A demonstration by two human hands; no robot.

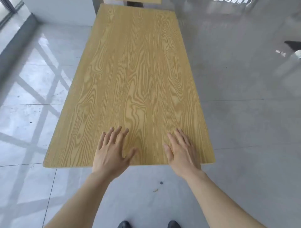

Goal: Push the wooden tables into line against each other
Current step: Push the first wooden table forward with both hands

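A long wooden table (pixel 133 73) with a light grain top stretches away from me down the middle of the view. My left hand (pixel 112 153) lies over its near edge with the fingers spread, holding nothing. My right hand (pixel 182 151) rests flat beside it on the same edge, fingers together and pointing forward. Beyond the far end of this table, a strip of a second wooden table (pixel 133 1) shows at the top of the frame, with a narrow dark gap between the two.
Glossy grey floor tiles (pixel 32 114) surround the table on both sides. A white wall and a window frame (pixel 9 9) stand at the far left. A dark object (pixel 293 47) lies on the floor at the right edge. My shoes (pixel 123 224) show below.
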